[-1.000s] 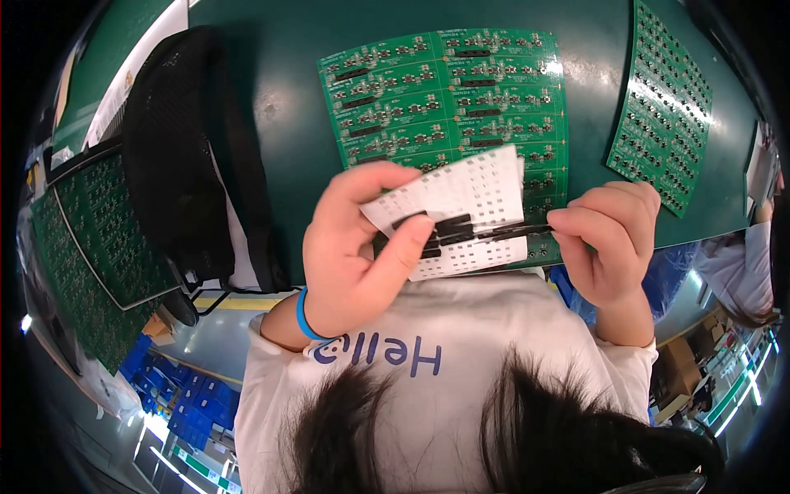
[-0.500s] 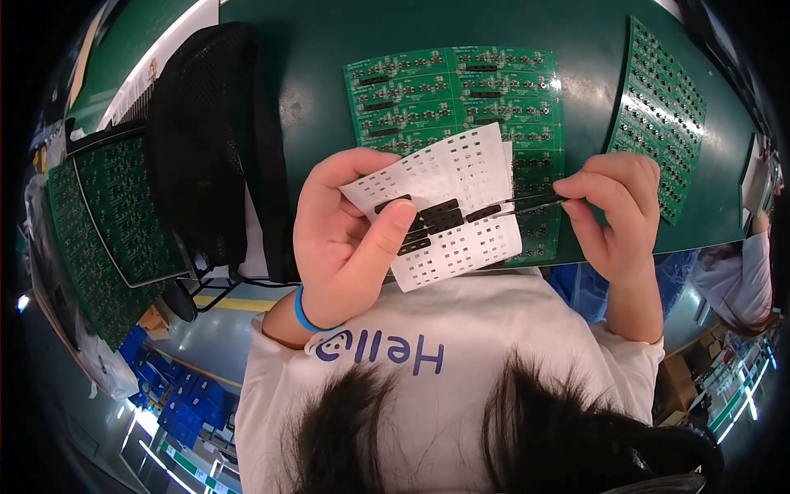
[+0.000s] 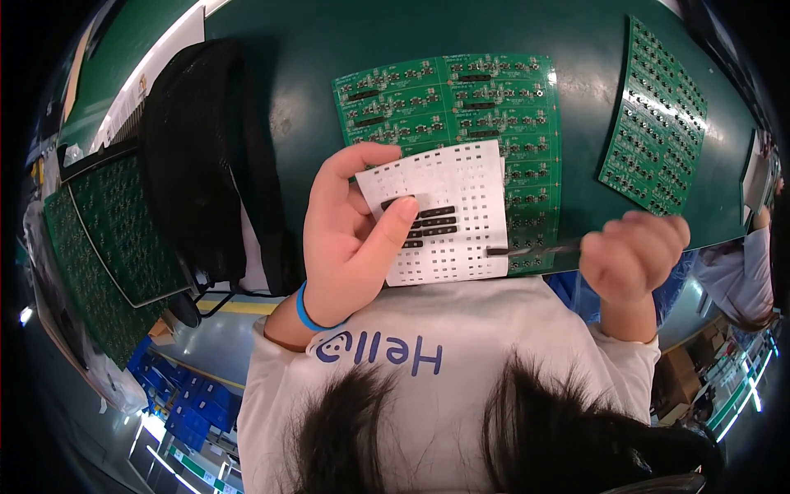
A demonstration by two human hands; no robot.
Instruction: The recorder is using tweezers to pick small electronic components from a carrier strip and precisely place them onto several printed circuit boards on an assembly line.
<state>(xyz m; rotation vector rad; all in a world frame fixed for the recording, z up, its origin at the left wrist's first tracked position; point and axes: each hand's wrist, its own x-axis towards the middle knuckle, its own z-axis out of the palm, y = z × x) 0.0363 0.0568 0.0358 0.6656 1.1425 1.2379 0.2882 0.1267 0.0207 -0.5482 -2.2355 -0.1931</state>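
A: Holding what, with the left hand (image 3: 350, 235)?

B: Gripping a white sheet (image 3: 477, 193) between thumb and fingers. Carrying several black strips (image 3: 438, 222) on top, partly covered by the thumb. Poised over the near part of a green circuit-board panel (image 3: 533, 169) on the dark surface (image 3: 586, 103).

A: And with the right hand (image 3: 634, 255)?

B: Clenched, fingers apparently around a thin dark tool (image 3: 553, 248) (tweezers, perhaps; too blurred to be sure). Meeting a lone black strip (image 3: 496, 252) at the sheet's right edge. Impossible to tell whether pinched or merely touched.

A: Easy to handle?

B: Probably light and bendy for the sheet, like paper: best taken by a bare margin and kept level, to avoid sliding anything off. Likely stiff, very light and a bit slippery for the strips: best nipped across the long sides, gently.

A: Any writing?

B: Large blue lettering (image 3: 395, 356) on the white shirt (image 3: 485, 329), upside down here, with a smiling face (image 3: 330, 350) at one end. Printed finely on the panel too, but too small to read. No brand to make out.
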